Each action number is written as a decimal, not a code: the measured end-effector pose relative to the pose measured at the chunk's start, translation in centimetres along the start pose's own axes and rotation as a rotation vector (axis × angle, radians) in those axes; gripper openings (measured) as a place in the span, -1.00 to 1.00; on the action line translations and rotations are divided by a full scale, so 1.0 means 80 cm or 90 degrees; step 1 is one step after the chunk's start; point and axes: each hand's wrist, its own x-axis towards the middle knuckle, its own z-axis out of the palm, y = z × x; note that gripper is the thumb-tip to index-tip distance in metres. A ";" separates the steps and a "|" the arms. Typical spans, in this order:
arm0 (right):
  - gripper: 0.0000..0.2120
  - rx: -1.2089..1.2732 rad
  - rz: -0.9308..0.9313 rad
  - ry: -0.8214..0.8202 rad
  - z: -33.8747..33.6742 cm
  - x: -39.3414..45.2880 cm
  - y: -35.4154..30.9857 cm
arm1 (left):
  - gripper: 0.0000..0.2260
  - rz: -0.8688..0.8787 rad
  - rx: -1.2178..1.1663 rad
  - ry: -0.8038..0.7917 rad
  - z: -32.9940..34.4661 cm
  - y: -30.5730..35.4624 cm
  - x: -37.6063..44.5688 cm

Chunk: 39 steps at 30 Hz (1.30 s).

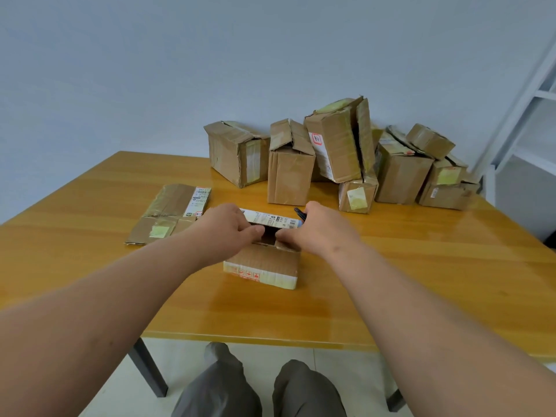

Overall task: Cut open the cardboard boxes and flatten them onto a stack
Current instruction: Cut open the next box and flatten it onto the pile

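The left hand (226,224) is gripping the top edge of a small cardboard box (264,263), its fingers curling over the far flap and its thumb reaching into the dark opening. The right hand (316,228) is gripping the same top from the other side, thumb at the opening, while also clutching a dark cutter (300,213) whose tip is sticking out beyond the knuckles. The box is sitting near the middle of the yellow wooden surface (421,266), a labelled flap standing up at its far side. To the left, flattened cardboard (170,213) is lying flat on the surface. Farther back, a pile of unopened boxes (340,155) is leaning against the wall.
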 end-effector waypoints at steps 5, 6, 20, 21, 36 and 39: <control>-0.34 -0.062 0.024 0.005 0.000 -0.003 -0.018 | -0.38 -0.089 -0.006 0.036 0.014 -0.012 0.008; -0.35 -0.073 0.028 0.007 0.000 -0.003 -0.021 | -0.29 -0.091 -0.015 0.037 0.015 -0.012 0.009; -0.72 0.073 -0.017 0.021 0.003 -0.008 -0.018 | -0.19 -0.143 -0.018 0.006 0.008 -0.007 0.020; -0.73 0.089 -0.022 0.023 0.004 -0.009 -0.017 | -0.20 -0.140 -0.001 0.017 0.008 -0.007 0.020; -0.78 0.369 -0.011 0.024 -0.002 -0.012 0.012 | -0.19 -0.122 -0.067 0.080 0.005 -0.011 0.021; -0.84 0.431 0.011 0.021 -0.005 -0.015 0.018 | -0.30 -0.108 -0.127 0.085 0.002 -0.013 0.019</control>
